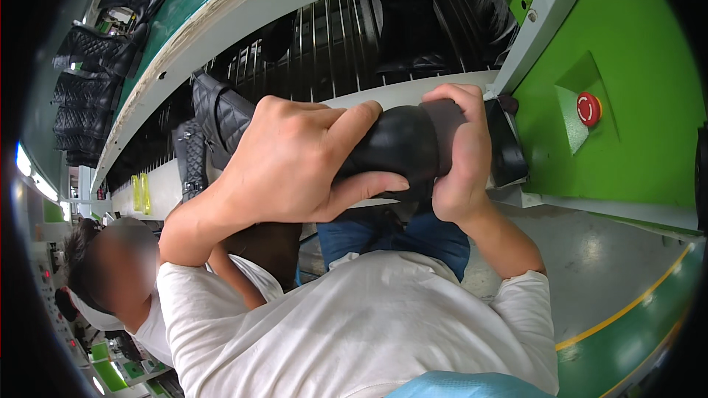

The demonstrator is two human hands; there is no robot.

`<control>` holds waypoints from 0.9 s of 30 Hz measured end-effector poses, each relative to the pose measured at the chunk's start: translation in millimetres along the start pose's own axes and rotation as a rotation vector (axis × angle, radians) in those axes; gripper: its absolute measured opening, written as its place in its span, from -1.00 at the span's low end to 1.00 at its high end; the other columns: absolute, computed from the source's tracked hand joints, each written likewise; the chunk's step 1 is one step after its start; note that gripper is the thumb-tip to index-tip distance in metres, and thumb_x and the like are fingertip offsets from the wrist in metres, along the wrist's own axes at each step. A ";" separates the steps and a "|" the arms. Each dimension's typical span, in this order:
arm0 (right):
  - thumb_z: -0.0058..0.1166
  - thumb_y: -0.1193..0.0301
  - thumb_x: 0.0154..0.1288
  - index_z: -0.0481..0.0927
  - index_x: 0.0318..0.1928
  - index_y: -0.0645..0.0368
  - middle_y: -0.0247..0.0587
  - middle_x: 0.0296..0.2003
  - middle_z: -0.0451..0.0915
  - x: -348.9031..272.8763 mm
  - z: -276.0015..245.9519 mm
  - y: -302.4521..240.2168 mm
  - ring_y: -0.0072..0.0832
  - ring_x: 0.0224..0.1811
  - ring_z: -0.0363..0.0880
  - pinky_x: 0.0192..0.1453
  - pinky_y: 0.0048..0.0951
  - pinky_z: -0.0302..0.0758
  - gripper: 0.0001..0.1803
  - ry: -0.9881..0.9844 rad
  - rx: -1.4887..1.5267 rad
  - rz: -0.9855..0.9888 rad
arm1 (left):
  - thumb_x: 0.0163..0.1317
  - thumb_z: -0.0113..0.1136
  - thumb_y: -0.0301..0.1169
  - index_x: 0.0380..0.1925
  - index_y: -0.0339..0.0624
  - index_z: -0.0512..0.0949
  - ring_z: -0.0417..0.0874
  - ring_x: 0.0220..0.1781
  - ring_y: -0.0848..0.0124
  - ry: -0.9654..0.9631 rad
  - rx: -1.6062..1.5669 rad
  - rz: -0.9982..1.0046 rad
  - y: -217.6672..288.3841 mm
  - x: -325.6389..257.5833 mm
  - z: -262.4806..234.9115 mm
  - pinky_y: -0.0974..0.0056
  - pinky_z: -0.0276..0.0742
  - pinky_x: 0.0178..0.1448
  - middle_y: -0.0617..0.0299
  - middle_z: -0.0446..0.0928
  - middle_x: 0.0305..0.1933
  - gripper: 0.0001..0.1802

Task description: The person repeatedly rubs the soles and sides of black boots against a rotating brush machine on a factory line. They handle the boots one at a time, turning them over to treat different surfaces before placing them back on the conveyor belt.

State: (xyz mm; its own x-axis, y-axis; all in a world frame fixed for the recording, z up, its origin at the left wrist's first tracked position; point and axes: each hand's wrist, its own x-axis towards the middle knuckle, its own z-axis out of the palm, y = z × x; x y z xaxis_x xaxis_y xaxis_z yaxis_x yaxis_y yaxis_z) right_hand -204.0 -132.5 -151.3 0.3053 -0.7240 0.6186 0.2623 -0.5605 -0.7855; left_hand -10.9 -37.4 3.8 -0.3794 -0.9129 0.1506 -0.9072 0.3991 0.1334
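I hold a smooth black leather boot (pixel 403 144) sideways in front of my chest, between both hands. My left hand (pixel 299 155) wraps over it from the left, thumb below and fingers above. My right hand (pixel 464 151) is closed round its right end, over a dark brownish-grey section (pixel 442 127); whether that section is part of the boot or a separate piece I cannot tell. Left of my left hand show a quilted black shaft (pixel 221 110) and a braided black strap (pixel 193 158); their link to the held boot is hidden.
Beyond my hands a slatted conveyor (pixel 324 37) carries dark footwear under a pale frame. On the right stands a green panel (pixel 641 66) with a red emergency button (pixel 588 109). Quilted boots (pixel 92 96) line a shelf at far left. A co-worker (pixel 122 273) sits close on my left.
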 end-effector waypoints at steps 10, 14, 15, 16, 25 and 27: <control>0.11 -0.37 0.62 0.45 0.55 0.40 0.20 0.32 0.53 -35.6 9.6 -21.1 0.08 0.35 0.54 0.48 0.06 0.48 0.04 -0.183 -0.249 -0.266 | 0.61 0.29 0.02 -0.43 -0.10 0.78 0.69 -0.46 0.08 0.431 -0.133 0.193 -74.6 -18.6 43.6 -0.01 0.51 -0.25 0.16 0.59 -0.57 -0.50; 0.76 -0.13 0.17 0.51 0.57 0.27 0.06 0.37 0.61 -56.9 0.7 25.6 -0.08 0.45 0.60 0.62 -0.04 0.46 0.14 -0.383 0.190 0.193 | 0.50 0.27 -0.18 -0.47 -0.05 0.77 0.77 -0.28 0.20 0.700 -0.044 0.297 -58.6 -33.5 48.5 0.06 0.66 0.08 0.26 0.69 -0.46 -0.65; 0.84 -0.05 0.08 0.54 0.54 0.26 0.02 0.34 0.64 -66.1 1.1 40.3 -0.14 0.43 0.62 0.61 -0.08 0.48 0.15 -0.396 0.261 0.300 | 0.43 0.29 -0.21 -0.49 -0.05 0.75 0.80 -0.17 0.20 0.712 -0.029 0.295 -56.1 -39.0 47.0 0.02 0.67 0.25 0.28 0.71 -0.42 -0.69; 0.91 0.03 -0.01 0.57 0.51 0.25 -0.01 0.31 0.68 -75.2 2.8 55.1 -0.19 0.42 0.65 0.61 -0.12 0.50 0.16 -0.405 0.333 0.409 | 0.41 0.29 -0.22 -0.49 -0.06 0.74 0.81 -0.11 0.19 0.723 0.006 0.277 -54.8 -45.8 48.8 -0.03 0.65 0.36 0.29 0.73 -0.41 -0.71; 0.90 0.11 -0.21 0.82 0.10 0.15 -0.14 -0.09 0.83 -54.9 -26.5 19.9 -0.09 -0.11 0.79 0.03 -0.14 0.67 -0.18 -0.491 -0.644 -0.425 | 0.47 0.38 0.26 0.42 -0.08 0.72 0.43 0.80 -0.07 0.530 -0.384 -0.157 -19.5 -137.4 177.2 -0.44 -0.04 0.88 0.20 0.69 0.56 -0.23; 0.86 0.05 -0.15 0.83 0.07 0.06 -0.21 -0.09 0.80 -60.2 -29.1 29.5 -0.14 -0.14 0.77 -0.02 -0.14 0.65 -0.25 -0.542 -0.694 -0.433 | 0.15 0.66 0.34 0.57 -0.06 0.61 0.34 0.86 -0.11 0.435 -0.428 -0.236 3.5 -146.4 217.4 -0.48 -0.11 0.89 0.20 0.52 0.75 0.10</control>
State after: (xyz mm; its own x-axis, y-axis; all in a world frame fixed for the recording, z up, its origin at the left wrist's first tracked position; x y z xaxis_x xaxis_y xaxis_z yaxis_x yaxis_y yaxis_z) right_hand -241.3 -117.2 -212.3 0.7341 -0.2147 0.6442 -0.0930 -0.9716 -0.2178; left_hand 2.0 78.9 -230.7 0.0114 -0.8978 0.4403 -0.7703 0.2729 0.5763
